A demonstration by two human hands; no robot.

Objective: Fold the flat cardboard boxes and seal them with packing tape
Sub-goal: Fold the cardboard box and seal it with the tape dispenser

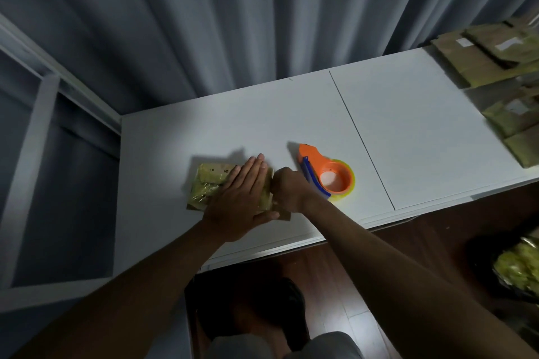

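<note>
Box (208, 183) near the table's (408, 125) left end looks mostly taped; left hand (242, 198) presses flat on it, right hand (287, 191) fisted beside it, dispenser (326, 173) idle, flat boxes (481, 58) waiting far right.

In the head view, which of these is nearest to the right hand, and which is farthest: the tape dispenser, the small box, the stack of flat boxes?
From the right hand:
1. Small box, touching it on its left, under the left hand.
2. Tape dispenser, just right of it.
3. Stack of flat boxes, far right corner of the table.
</note>
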